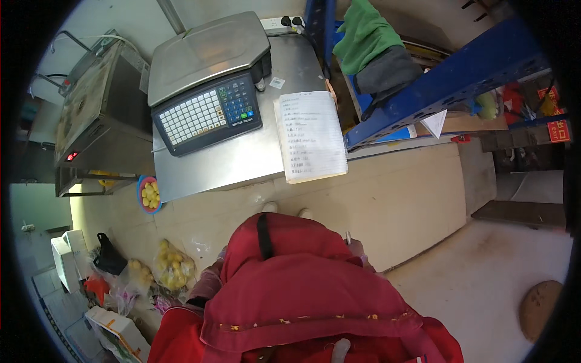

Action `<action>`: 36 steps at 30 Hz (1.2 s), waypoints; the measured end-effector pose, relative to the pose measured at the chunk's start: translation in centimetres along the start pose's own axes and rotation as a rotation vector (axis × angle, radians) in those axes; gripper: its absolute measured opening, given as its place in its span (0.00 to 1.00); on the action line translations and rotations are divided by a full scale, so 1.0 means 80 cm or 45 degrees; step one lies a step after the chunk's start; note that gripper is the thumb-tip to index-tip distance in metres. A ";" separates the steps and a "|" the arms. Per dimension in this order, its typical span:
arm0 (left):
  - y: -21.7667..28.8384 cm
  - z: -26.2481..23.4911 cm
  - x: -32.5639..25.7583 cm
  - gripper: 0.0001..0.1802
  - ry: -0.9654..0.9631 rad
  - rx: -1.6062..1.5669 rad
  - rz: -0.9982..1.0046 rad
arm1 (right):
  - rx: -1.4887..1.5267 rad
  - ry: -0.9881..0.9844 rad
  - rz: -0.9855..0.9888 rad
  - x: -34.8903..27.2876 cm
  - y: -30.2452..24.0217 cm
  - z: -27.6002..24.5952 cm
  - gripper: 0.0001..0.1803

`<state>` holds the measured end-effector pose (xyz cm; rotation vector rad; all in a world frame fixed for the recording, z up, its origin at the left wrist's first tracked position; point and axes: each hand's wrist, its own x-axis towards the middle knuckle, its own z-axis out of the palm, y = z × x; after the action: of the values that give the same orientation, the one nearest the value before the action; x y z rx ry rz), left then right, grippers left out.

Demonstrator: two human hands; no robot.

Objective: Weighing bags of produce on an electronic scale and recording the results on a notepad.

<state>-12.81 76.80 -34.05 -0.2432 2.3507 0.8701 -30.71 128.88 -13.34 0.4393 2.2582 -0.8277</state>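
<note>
I look down my red garment (302, 290) at a steel table (242, 166). My right hand (359, 248) shows at the garment's right edge, low at my side, closed on a thin pen-like stick (348, 236). Of my left arm only a pink patterned sleeve (209, 279) shows at the left edge; the hand itself is hidden. On the table stand a weighing scale (206, 51) with a keypad (209, 112) and an open notebook (311, 136) with handwritten lines. Both hands are well short of the table.
A steel machine (91, 103) stands left of the table. A bowl of yellow fruit (149, 195) and bags of yellow fruit (171, 265) lie on the floor at left, with boxes (118, 333). Blue shelving (442, 78) with cloths (369, 36) stands at right.
</note>
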 end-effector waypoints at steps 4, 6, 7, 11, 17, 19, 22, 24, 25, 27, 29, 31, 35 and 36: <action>0.027 -0.016 -0.010 0.22 0.020 -0.079 -0.158 | 0.004 -0.106 -0.035 0.031 0.001 -0.005 0.19; 0.106 -0.083 -0.007 0.23 -0.142 -0.126 -0.272 | 0.016 -0.042 -0.093 0.030 0.011 -0.014 0.17; 0.165 -0.126 -0.011 0.25 -0.302 0.011 -0.200 | 0.031 0.007 -0.160 0.025 0.017 -0.020 0.14; 0.177 -0.137 -0.037 0.28 -0.413 -0.076 -0.429 | 0.065 -0.005 -0.153 0.022 0.005 -0.017 0.13; 0.011 0.017 -0.014 0.29 -0.078 -0.363 -0.118 | 0.117 -0.142 -0.098 0.026 -0.001 -0.014 0.19; 0.012 0.029 0.001 0.28 -0.134 -0.318 -0.123 | 0.121 -0.082 -0.126 0.030 0.010 -0.015 0.18; 0.022 0.028 0.013 0.28 -0.201 -0.311 -0.135 | 0.149 -0.082 -0.042 0.027 0.012 -0.018 0.17; 0.033 0.017 0.013 0.27 -0.223 -0.308 -0.135 | 0.143 -0.055 -0.049 0.020 0.010 -0.020 0.15; 0.038 0.015 0.013 0.27 -0.229 -0.312 -0.132 | 0.130 -0.033 -0.055 0.018 0.011 -0.021 0.12; 0.048 0.012 0.010 0.27 -0.241 -0.343 -0.109 | 0.139 -0.022 -0.064 0.019 0.017 -0.020 0.13; 0.058 0.012 0.014 0.27 -0.251 -0.407 -0.075 | 0.149 -0.005 -0.068 0.023 0.029 -0.017 0.13; 0.026 0.025 0.010 0.27 -0.242 -0.345 -0.140 | 0.125 -0.058 -0.114 0.033 0.031 -0.010 0.12; 0.024 0.031 0.026 0.28 -0.270 -0.088 -0.156 | 0.174 -0.061 -0.044 0.025 0.020 -0.018 0.14; 0.027 0.029 0.024 0.27 -0.274 -0.099 -0.168 | 0.121 -0.041 -0.058 0.019 0.009 -0.023 0.12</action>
<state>-13.99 80.06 -35.45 -0.3168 2.0805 0.8782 -32.32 130.74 -13.64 0.4165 2.2130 -0.9616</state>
